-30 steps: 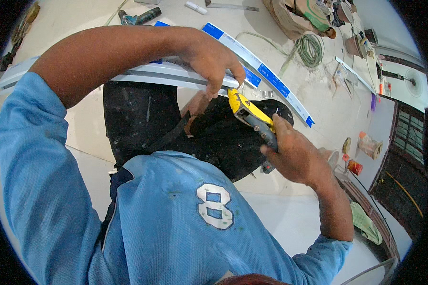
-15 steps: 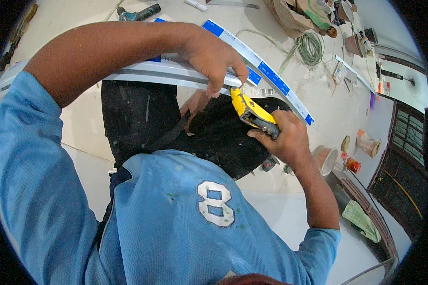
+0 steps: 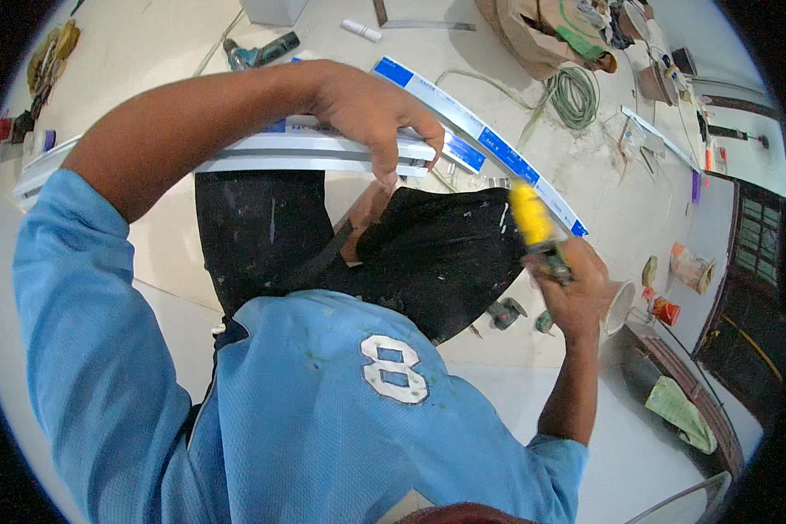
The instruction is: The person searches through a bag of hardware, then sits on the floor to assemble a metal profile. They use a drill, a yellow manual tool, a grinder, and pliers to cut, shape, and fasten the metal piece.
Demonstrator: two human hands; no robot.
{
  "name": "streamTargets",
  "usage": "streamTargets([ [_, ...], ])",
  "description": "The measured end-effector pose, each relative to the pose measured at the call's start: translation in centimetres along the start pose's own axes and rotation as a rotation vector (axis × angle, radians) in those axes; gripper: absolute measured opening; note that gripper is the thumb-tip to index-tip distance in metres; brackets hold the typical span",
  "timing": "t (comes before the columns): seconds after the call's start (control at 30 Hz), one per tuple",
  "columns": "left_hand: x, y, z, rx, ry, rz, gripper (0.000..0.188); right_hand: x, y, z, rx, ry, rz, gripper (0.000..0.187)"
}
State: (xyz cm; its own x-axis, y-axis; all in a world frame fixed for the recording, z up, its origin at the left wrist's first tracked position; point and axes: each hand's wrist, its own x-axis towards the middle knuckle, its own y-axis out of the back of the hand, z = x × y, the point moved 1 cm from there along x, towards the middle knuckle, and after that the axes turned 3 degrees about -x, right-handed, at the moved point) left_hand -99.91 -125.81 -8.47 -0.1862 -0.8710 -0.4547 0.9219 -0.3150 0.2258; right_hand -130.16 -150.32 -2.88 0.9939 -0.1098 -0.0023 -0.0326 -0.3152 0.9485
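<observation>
Holds a blurred yellow-and-dark-grey handheld tool (image 3: 533,214) in the tightly curled right hand (image 3: 576,284). Clasps, well apart from this tool, the right end of a long silvery-white grooved metal profile (image 3: 297,155) in the partly closed left hand (image 3: 375,109). Extends leftward across black trousers (image 3: 262,231). Has beyond it a blue-patched white strip (image 3: 508,155), then a coiled pale-green cable (image 3: 563,100) on the whitish floor (image 3: 445,57).

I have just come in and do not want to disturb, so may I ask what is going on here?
The person's left hand holds a pale metal rail near its right end, in front of the black trousers. The right hand grips a yellow tool, blurred, away from the rail. A blue-labelled strip and a power tool lie on the floor beyond.
</observation>
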Motion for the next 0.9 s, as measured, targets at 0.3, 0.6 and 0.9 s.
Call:
streamTargets([
  [0.3, 0.6, 1.3, 2.4, -0.076, -0.046, -0.009, 0.072, -14.1, -17.5, 9.7, 0.234, -0.964, 0.252, 0.036],
  [0.6, 0.5, 1.2, 3.3, 0.018, -0.185, 0.084, 0.089, -24.9, -41.4, 9.8, 0.312, -0.819, 0.086, 0.036],
  [0.9, -3.6, 0.6, 7.9, -0.057, -0.082, 0.022, 0.085, -19.7, -44.9, 4.4, 0.404, -0.900, -0.227, 0.035],
])
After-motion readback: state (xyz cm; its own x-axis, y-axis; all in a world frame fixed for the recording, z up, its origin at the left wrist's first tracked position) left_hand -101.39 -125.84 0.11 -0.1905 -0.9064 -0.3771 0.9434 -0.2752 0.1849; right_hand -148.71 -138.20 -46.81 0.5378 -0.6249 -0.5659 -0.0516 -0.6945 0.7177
